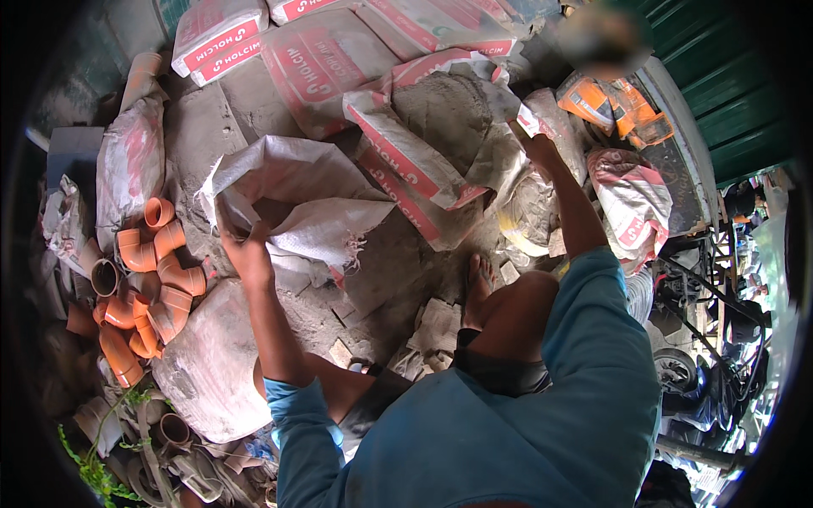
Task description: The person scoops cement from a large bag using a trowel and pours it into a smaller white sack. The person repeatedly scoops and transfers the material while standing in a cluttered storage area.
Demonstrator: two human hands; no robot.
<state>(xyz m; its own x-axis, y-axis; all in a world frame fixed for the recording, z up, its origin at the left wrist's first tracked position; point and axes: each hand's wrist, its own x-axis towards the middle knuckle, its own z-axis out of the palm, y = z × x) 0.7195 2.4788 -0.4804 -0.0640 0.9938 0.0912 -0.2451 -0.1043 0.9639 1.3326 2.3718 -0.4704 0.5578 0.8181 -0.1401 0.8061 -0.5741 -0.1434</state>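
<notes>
A white woven sack [313, 173] lies before me with its mouth spread wide and its rim frayed. My left hand [247, 250] is closed on the sack's near left rim. To the right of it, a torn paper cement bag [398, 148] with red bands leans on another bag, and grey powder [445, 114] shows in its opening. My right hand [535, 148] is closed at the right edge of that opening, gripping what looks like the bag's torn edge. The fingertips there are partly hidden.
Full cement bags [318, 63] are stacked at the back. Orange pipe fittings [157, 262] pile up at left, beside a dusty filled sack [216, 364]. Orange packages [614, 106] and a red-and-white sack [631, 199] lie at right. A motorcycle [699, 389] stands beyond.
</notes>
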